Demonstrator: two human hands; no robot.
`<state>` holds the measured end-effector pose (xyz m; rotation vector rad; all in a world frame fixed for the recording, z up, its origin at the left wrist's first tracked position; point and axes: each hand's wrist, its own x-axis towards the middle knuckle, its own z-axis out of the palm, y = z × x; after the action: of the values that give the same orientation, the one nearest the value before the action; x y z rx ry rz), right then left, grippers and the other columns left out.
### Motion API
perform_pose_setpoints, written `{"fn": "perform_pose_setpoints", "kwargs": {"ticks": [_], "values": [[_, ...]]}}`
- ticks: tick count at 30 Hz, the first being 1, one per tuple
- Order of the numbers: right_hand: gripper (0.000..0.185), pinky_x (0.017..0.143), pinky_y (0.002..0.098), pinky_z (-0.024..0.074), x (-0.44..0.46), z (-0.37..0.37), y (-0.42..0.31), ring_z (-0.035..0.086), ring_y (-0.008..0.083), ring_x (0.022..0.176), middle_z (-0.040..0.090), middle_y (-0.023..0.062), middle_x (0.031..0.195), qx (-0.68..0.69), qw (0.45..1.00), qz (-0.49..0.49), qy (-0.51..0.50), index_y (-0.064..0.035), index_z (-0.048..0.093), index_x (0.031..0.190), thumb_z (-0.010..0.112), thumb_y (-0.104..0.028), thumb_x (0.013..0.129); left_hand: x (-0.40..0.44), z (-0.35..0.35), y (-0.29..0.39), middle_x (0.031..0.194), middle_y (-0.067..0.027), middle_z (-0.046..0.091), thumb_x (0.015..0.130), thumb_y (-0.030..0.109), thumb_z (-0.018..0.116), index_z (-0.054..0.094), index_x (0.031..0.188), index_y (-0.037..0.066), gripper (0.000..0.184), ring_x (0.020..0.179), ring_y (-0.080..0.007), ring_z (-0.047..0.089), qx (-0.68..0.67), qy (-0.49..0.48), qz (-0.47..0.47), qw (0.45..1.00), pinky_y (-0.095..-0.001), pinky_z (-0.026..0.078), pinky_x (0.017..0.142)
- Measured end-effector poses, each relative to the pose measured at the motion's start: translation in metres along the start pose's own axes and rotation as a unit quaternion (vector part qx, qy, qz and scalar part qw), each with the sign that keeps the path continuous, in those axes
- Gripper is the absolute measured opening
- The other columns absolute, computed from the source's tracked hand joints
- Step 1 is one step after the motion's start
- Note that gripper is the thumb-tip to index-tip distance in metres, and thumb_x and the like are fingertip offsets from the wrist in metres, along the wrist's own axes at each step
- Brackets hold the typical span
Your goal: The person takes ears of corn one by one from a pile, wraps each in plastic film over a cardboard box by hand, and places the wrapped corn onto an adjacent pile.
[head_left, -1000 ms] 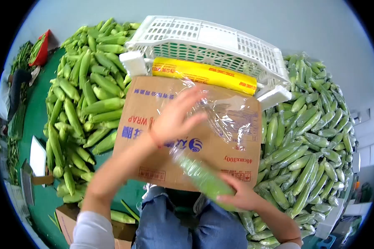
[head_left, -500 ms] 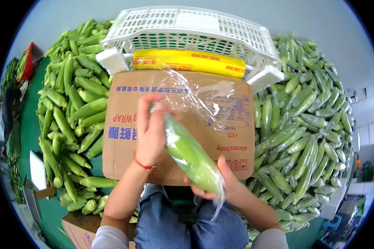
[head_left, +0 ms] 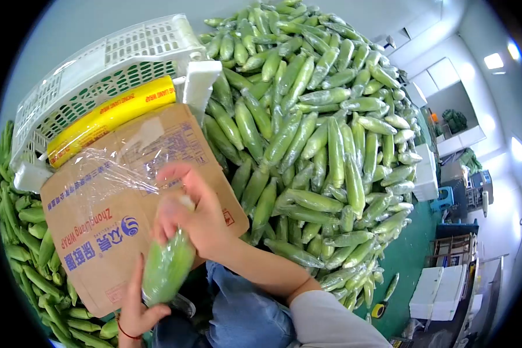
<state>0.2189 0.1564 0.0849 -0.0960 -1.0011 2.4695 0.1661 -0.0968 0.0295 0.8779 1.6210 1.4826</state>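
Right hand (head_left: 185, 214), head view, pinches the upper end of a film-covered corn ear (head_left: 168, 267), held tilted at the carton (head_left: 101, 249)'s near edge. Left hand (head_left: 134, 310): thumb and finger parted at the lower end; grip cannot be told. Ear judged firm, moderately light, slick; best held round its thick middle. Film (head_left: 116, 171): glossy, creased. Carton: flat, matte cardboard. Roll (head_left: 113, 119): smooth, cylindrical.

- We are seeing a blue stool (head_left: 444, 198) standing on the green floor (head_left: 401, 255).
- We are spotting a yellow-and-black object (head_left: 377, 311) lying there.
- We are noticing white boxes (head_left: 426, 291) at right.
- We are viewing a ceiling lamp (head_left: 493, 61) glowing.
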Motion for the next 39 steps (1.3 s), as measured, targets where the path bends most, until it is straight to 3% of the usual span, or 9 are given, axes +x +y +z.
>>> {"fn": "perform_pose_setpoints", "kwargs": {"ticks": [8,12,13,16,21,24,28,30,39], "values": [[0.049,0.089,0.0419,0.0493,-0.095,-0.079,-0.007,0.059,0.0242,0.101,0.060,0.0122,0.106,0.015,0.967,0.123,0.223,-0.0019,0.051,0.124,0.063,-0.033,0.088,0.100,0.054,0.077,0.137,-0.0203,0.045,0.074,0.025,0.077,0.046,0.140,0.009,0.074,0.112,-0.0388,0.055,0.531,-0.130,0.190,0.816,-0.0456,0.050,0.087],[0.050,0.093,0.0502,0.0476,-0.099,-0.102,-0.142,0.057,0.0290,0.100,0.058,0.0126,0.110,-0.080,0.819,-0.037,0.568,-0.0071,0.046,0.126,0.058,-0.042,0.092,0.072,0.025,0.036,0.139,-0.0216,0.043,0.075,0.022,0.076,0.052,0.135,0.010,0.066,0.122,-0.0408,0.047,0.417,-0.072,0.148,0.894,-0.0485,0.044,0.097],[0.046,0.085,0.0444,0.0499,-0.126,-0.205,-0.184,0.058,0.0277,0.096,0.060,0.0132,0.108,-0.161,0.909,-0.119,0.367,-0.0055,0.050,0.117,0.057,-0.044,0.093,0.063,0.013,0.026,0.140,-0.0220,0.042,0.075,0.020,0.076,0.052,0.135,0.010,0.065,0.124,-0.0411,0.046,0.430,-0.040,0.131,0.892,-0.0491,0.042,0.099],[0.054,0.097,0.0396,0.0479,-0.107,-0.248,-0.286,0.055,0.0258,0.114,0.054,0.0133,0.126,0.040,0.837,-0.311,0.447,-0.0039,0.039,0.136,0.056,-0.035,0.096,0.033,-0.014,0.012,0.145,-0.0227,0.038,0.073,0.011,0.076,0.050,0.136,0.007,0.069,0.133,-0.0414,0.037,0.502,0.074,0.048,0.861,-0.0489,0.031,0.110],[0.076,0.103,0.0419,0.0444,-0.014,-0.171,-0.113,0.043,0.0330,0.131,0.028,0.0148,0.152,-0.395,0.901,0.034,0.175,-0.0106,0.024,0.150,0.067,-0.023,0.089,0.045,-0.063,-0.019,0.146,-0.0227,0.036,0.074,0.013,0.076,0.048,0.137,0.006,0.069,0.131,-0.0406,0.040,0.483,0.263,0.008,0.835,-0.0450,0.035,0.108],[0.058,0.100,0.0447,0.0431,0.031,-0.076,-0.012,0.049,0.0337,0.122,0.036,0.0142,0.149,-0.844,0.494,-0.103,-0.183,-0.0157,0.051,0.135,0.072,-0.018,0.081,0.080,-0.105,-0.022,0.141,-0.0189,0.044,0.078,0.017,0.075,0.056,0.128,0.005,0.055,0.125,-0.0395,0.046,0.491,0.301,0.034,0.817,-0.0434,0.040,0.103],[0.010,0.086,0.0445,0.0452,0.084,-0.098,0.028,0.057,0.0319,0.100,0.066,0.0033,0.115,-0.802,0.540,-0.182,-0.180,-0.0085,0.071,0.090,0.070,-0.013,0.080,0.121,-0.176,-0.039,0.092,-0.0112,0.063,0.085,0.013,0.059,0.056,0.089,0.007,0.008,0.089,-0.0327,0.061,0.569,0.165,0.243,0.768,-0.0432,0.050,0.080],[0.010,0.078,0.0341,0.0495,0.074,-0.108,0.023,0.063,0.0246,0.085,0.069,0.0098,0.093,-0.687,0.713,0.030,-0.141,-0.0013,0.065,0.091,0.065,-0.010,0.087,0.095,-0.159,-0.023,0.074,-0.0073,0.057,0.083,0.012,0.054,0.052,0.084,0.009,0.004,0.073,-0.0305,0.061,0.544,0.195,0.054,0.814,-0.0407,0.051,0.066],[0.006,0.054,0.0216,0.0407,-0.060,-0.079,-0.034,0.049,0.0068,0.057,0.058,0.0016,0.069,-0.676,0.646,0.300,-0.189,-0.0010,0.056,0.090,0.053,-0.005,0.094,-0.123,-0.052,-0.082,0.099,-0.0119,0.060,0.077,0.006,0.073,0.054,0.097,0.005,0.028,0.099,-0.0303,0.063,0.485,0.264,0.179,0.814,-0.0409,0.053,0.080]]}}
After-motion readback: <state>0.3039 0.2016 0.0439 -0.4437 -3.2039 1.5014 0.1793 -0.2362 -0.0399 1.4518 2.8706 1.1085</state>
